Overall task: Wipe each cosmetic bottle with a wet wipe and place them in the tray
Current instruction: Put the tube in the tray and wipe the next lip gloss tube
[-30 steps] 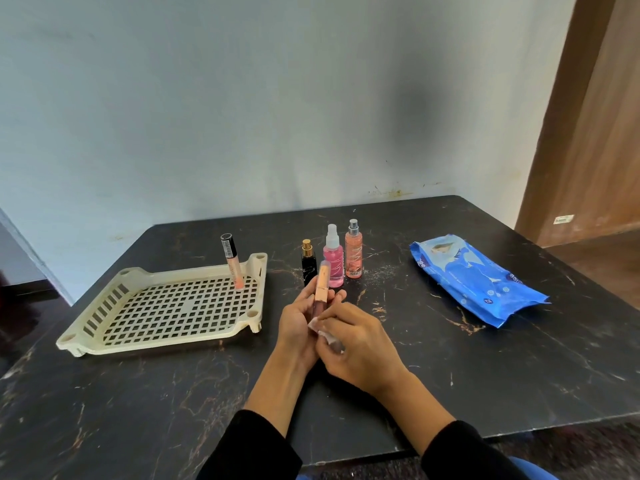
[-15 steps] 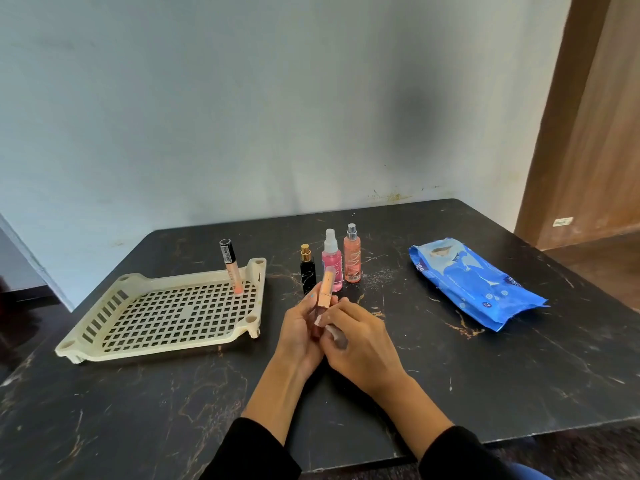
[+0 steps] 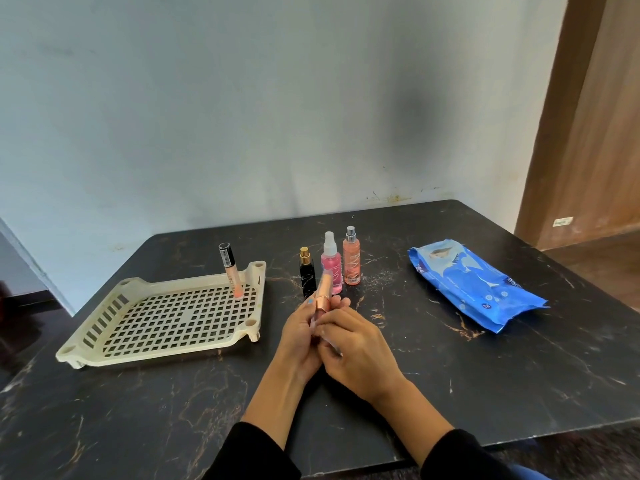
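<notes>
Wiping is the step in hand: the left hand (image 3: 300, 336) curls round a slim rose-gold tube (image 3: 322, 296), tilted with its cap end poking up past the fingers, while the right hand (image 3: 360, 344) pinches a scrap of wet wipe (image 3: 331, 345) against the tube's lower part. Just beyond the grip stand a black bottle (image 3: 307, 276), a pink spray bottle (image 3: 330, 265) and a peach spray bottle (image 3: 351, 260), seemingly not yet wiped. To the left of the grip sits the tray (image 3: 166, 348), one lip-gloss tube (image 3: 231, 268) already standing at its far corner. Next, likely, the right hand lets go and the left carries the tube leftward, setting it upright there.
</notes>
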